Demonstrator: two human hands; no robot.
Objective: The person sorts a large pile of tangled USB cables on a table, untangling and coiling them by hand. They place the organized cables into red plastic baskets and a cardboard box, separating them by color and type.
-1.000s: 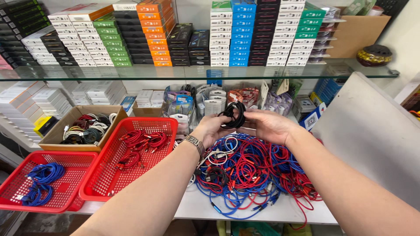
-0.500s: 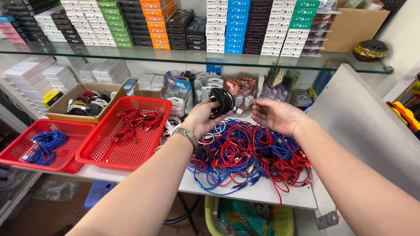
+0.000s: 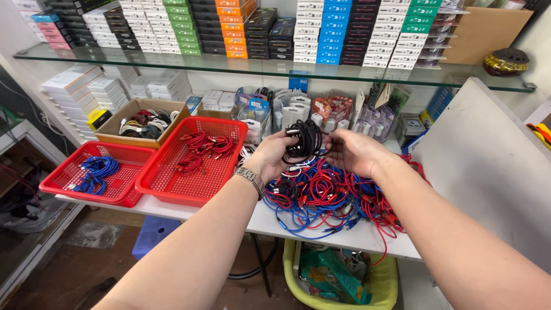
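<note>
My left hand grips a coiled black cable, raised above the table. A metal watch sits on that wrist. My right hand hovers just right of the coil with its fingers spread and nothing in it. Under both hands lies a tangled heap of red, blue and white cables on the white table.
Left of the heap stand a red basket of red cables, a red basket of blue cables and a cardboard box of mixed cables. A glass shelf holds stacked small boxes. A grey panel leans at right; a yellow bin sits below.
The right hand has come off the black coil and opened beside it. The left hand keeps the coil. The view has shifted a little to the right.
</note>
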